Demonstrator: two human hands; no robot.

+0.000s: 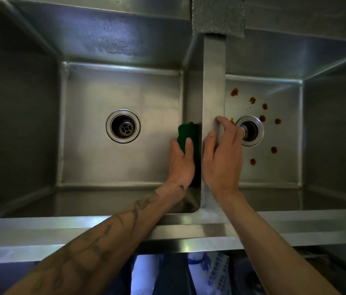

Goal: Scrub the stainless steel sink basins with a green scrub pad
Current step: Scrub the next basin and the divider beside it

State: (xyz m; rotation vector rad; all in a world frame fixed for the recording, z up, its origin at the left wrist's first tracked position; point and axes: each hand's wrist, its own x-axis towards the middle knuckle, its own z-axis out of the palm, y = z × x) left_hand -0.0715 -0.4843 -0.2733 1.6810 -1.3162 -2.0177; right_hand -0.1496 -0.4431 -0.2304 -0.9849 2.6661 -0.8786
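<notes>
A double stainless steel sink fills the view. My left hand is down in the left basin, gripping a dark green scrub pad pressed flat against that basin's right wall. My right hand rests on the divider between the basins, fingers curled over its right edge and holding nothing. The right basin has several red-orange sauce spots scattered around its drain. The left basin's floor looks bare around its drain.
A grey rough-textured block sits at the back rim above the divider. The sink's front ledge runs across below my forearms. Under it, a white bag with blue print shows.
</notes>
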